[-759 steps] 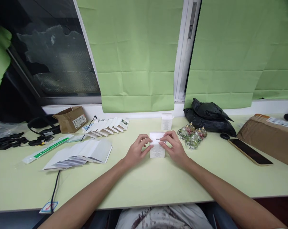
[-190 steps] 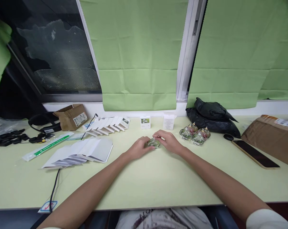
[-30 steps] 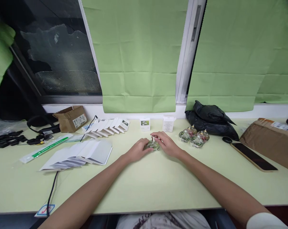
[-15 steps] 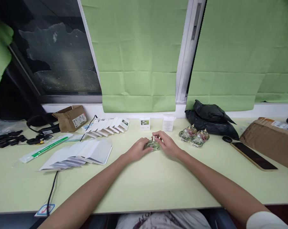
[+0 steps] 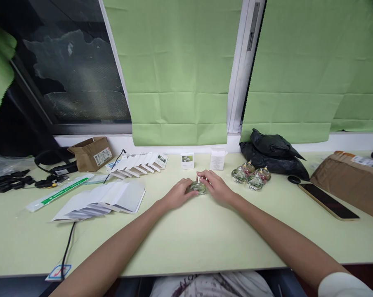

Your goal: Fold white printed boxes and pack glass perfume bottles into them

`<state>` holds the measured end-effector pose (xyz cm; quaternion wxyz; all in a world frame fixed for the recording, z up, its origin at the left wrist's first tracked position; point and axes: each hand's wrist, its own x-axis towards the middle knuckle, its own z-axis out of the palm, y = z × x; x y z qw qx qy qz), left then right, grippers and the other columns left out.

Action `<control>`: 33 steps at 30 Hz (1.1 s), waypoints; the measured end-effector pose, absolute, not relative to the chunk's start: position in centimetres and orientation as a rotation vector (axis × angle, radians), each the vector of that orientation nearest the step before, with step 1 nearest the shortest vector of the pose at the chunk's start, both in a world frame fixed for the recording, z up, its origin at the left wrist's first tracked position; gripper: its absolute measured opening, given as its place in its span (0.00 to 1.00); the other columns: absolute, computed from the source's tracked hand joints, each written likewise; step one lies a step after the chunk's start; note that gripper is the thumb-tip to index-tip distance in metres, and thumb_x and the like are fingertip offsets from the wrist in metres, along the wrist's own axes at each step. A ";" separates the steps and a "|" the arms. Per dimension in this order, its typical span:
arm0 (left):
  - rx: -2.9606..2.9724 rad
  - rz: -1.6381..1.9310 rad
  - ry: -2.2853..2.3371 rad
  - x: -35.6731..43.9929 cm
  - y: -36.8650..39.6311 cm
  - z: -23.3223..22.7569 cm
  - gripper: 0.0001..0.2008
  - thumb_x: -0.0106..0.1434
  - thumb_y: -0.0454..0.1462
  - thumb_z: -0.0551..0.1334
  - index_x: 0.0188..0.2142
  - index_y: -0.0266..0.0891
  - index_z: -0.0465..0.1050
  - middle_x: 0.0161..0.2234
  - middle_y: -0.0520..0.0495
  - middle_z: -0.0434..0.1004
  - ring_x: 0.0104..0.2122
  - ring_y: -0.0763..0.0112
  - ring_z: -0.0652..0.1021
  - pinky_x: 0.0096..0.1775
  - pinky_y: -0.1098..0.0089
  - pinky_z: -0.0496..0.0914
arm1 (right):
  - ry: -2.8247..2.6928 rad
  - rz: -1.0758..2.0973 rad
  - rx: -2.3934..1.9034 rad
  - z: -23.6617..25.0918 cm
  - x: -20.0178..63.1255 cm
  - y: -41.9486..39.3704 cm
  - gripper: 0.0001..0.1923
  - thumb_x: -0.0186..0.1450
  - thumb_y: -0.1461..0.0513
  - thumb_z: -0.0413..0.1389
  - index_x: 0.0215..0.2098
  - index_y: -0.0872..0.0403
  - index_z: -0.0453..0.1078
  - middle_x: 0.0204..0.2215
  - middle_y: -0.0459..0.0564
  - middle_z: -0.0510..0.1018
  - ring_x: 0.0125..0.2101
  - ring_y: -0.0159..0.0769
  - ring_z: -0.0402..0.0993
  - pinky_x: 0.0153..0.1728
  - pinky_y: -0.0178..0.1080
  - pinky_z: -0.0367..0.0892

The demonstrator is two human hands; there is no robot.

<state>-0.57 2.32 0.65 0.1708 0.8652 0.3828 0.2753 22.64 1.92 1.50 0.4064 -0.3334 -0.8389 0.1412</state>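
Note:
A small clear glass bottle (image 5: 199,188) with a greenish look sits on the table between my hands. My left hand (image 5: 178,194) grips its left side, thumb in front and fingers behind. My right hand (image 5: 216,185) is closed at its top and right side, fingertips around the narrow neck or cap, which they partly hide. Just behind stand a small white box with a picture (image 5: 187,161) and a white box with printed text (image 5: 218,159). To the right of my right hand, several similar glass bottles (image 5: 251,175) with gold tops lie grouped together.
On the left are a row of small white boxes (image 5: 140,164), flat white cartons (image 5: 102,201), an open brown box (image 5: 92,154) and a black cable (image 5: 69,243). On the right lie a black plastic bag (image 5: 273,154), a phone (image 5: 329,201) and a large brown package (image 5: 350,181).

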 end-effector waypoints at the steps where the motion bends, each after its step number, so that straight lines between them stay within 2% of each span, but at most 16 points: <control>1: 2.459 0.784 1.085 -0.6 2.4 0.6 0.15 0.70 0.50 0.61 0.36 0.41 0.67 0.33 0.49 0.69 0.37 0.62 0.70 0.39 0.64 0.63 | -2.122 0.353 -0.841 1.5 22.7 1.9 0.13 0.78 0.58 0.46 0.57 0.47 0.66 0.50 0.51 0.77 0.51 0.42 0.73 0.54 0.46 0.68; 33: 2.467 0.779 1.071 -0.6 2.6 0.5 0.16 0.70 0.51 0.60 0.39 0.42 0.69 0.34 0.48 0.71 0.38 0.61 0.70 0.39 0.63 0.64 | -2.224 0.268 -0.869 1.6 22.7 2.3 0.14 0.79 0.59 0.44 0.58 0.47 0.66 0.51 0.52 0.77 0.51 0.44 0.72 0.52 0.48 0.70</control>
